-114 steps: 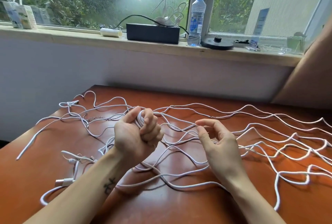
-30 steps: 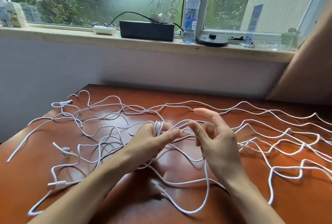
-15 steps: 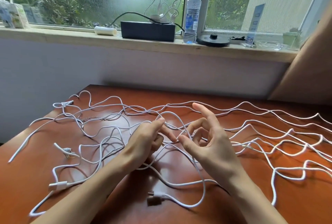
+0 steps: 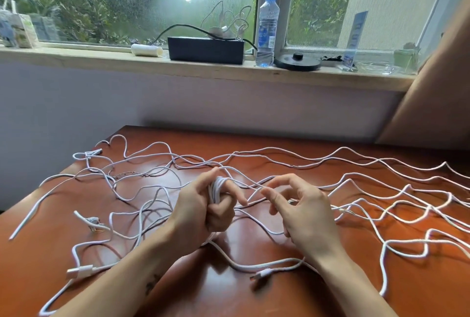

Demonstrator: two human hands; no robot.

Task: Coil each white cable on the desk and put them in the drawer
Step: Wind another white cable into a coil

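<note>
Your left hand (image 4: 201,212) has closed back round the coil (image 4: 215,191) on its fingers. Your right hand (image 4: 302,212) hangs loosely curled, holding nothing. The white cable (image 4: 267,264) trailing below both hands looks light, limp and springy, so pinch its slack beside your right wrist.

Cables (image 4: 279,263) lie spread across the counter (image 4: 229,296), left edge to right. Your left hand (image 4: 201,212) is at the middle with a coil (image 4: 216,189) in its fingers (image 4: 236,193); your right hand (image 4: 305,212) is just right of it. Behind, on the windowsill (image 4: 101,58), a box (image 4: 206,49) stands left of a bottle (image 4: 266,29).
</note>
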